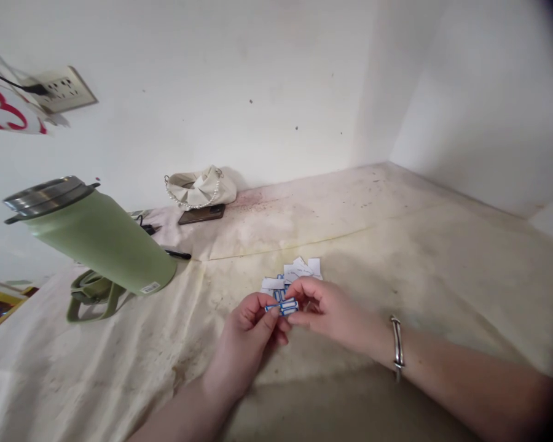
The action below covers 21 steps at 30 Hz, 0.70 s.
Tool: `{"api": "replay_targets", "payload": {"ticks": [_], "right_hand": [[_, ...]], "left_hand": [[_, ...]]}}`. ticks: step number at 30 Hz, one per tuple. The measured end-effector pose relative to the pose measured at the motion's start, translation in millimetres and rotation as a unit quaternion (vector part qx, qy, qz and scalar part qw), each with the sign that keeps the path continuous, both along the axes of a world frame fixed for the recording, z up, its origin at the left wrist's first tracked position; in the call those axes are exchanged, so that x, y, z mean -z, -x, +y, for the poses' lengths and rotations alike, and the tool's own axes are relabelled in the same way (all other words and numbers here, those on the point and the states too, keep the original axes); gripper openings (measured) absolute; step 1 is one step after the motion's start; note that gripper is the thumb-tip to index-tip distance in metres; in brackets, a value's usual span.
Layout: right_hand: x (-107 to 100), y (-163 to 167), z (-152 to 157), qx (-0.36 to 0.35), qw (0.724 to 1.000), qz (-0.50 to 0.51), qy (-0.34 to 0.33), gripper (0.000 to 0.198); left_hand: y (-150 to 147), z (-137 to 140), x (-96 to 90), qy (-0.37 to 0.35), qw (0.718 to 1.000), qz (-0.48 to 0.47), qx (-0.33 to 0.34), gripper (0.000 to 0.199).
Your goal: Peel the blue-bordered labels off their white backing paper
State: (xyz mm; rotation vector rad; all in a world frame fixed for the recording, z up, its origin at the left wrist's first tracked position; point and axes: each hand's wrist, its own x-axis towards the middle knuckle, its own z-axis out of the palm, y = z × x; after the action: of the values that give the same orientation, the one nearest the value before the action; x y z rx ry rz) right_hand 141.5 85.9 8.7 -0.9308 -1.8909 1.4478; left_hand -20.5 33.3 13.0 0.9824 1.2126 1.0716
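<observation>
Between both hands is a small slip of paper (287, 306) printed with blue-edged boxes, perhaps a label or sticker. My left hand (251, 325) pinches its left end between thumb and forefinger. My right hand (320, 307), with a silver bangle (397, 344) on the wrist, pinches the right end. Just beyond the fingers lies a loose pile of white paper slips (299, 270). Some carry faint writing, and others show blue borders. The fingers hide part of the pile.
A tall green tumbler (101, 239) with a steel rim stands at left, its green lid (94, 294) beside it. Farther back are a pen (179, 254), a phone (201, 213) and a cream handbag (200, 187) by the wall. A wrinkled cloth (424, 264) covers the table.
</observation>
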Motion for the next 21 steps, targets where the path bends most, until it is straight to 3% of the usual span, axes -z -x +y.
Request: {"api": "replay_targets", "payload": {"ticks": [5,13,21], "right_hand": [[5.1,1.1,0.6,-0.032,0.999,-0.011,-0.013,0.01],[7.1,0.7,3.1,-0.025,1.0,-0.007,-0.011,0.018],[5.5,1.7,1.6,-0.018,1.0,0.001,0.003,0.014]], "left_hand": [[-1.0,-1.1,-1.8,-0.004,1.0,0.007,0.003,0.012],[0.4,-0.2,-0.3,-0.014,0.999,0.042,0.022,0.011],[0.1,-1.2,0.0,-0.016,0.999,0.034,0.023,0.014]]}}
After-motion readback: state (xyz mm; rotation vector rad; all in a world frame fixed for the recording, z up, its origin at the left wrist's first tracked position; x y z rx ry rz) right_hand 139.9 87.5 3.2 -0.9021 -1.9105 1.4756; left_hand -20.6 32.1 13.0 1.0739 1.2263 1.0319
